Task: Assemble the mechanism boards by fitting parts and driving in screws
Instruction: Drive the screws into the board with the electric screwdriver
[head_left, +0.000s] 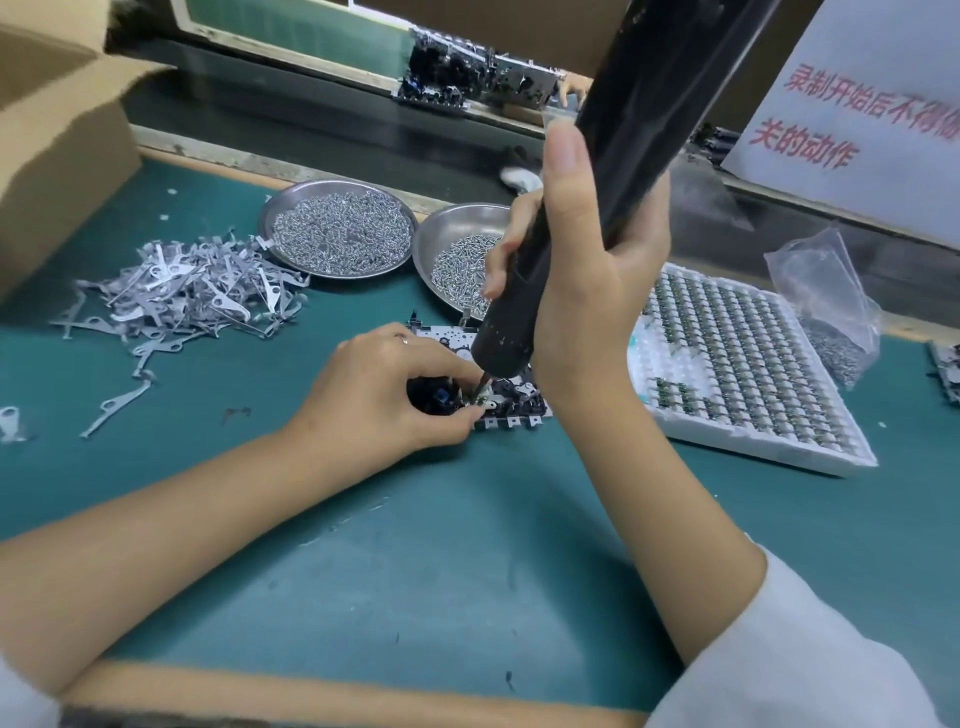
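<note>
Nearest, two bare forearms reach over the green mat (467, 571) toward the mechanism board (511, 402), which lies flat at the mat's middle, its long axis running left to right; it is a pale metal plate crowded with small black parts, with tabs along its near edge. The left hand (374, 395) rests on the board's left end, fingers curled and pinching a small part beside the driver's tip. The right hand (587, 270) grips the black electric screwdriver (597, 192), fingers wrapped round its barrel, thumb straight up along it. The driver's long axis tilts, its bit pointing down and left onto the board, its body rising to the far right. Left lies a heap of grey metal levers (182, 291); right, a white tray of components (748, 364). Farther back sit two steel dishes of screws (337, 228).
</note>
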